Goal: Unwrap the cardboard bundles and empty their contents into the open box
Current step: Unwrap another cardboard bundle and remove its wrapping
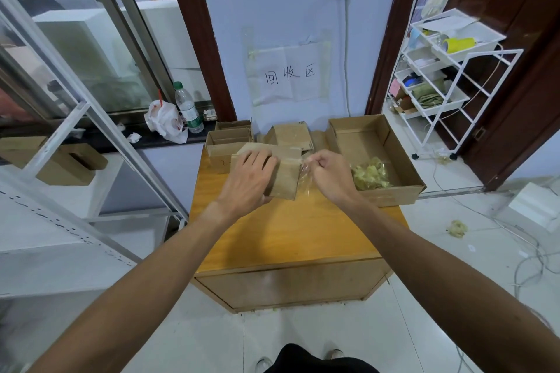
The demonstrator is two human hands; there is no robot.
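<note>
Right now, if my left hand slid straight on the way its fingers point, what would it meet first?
Your left hand holds the cardboard bundle, fingers aimed at the back. Past its far edge it would likely meet the folded cardboard by the wall, though depth is unclear.

I see the flat brown cardboard bundle point(286, 175) in the middle of the scene, its long side running near to far. A clear plastic film point(304, 183) hangs loose at its right edge. Just right of it sits the shallow open brown cardboard box point(380, 133), with a heap of crumpled yellow-green pieces point(371, 175) in its near end. Far left, several small brown cardboard bundles point(228, 142) stand packed together.
</note>
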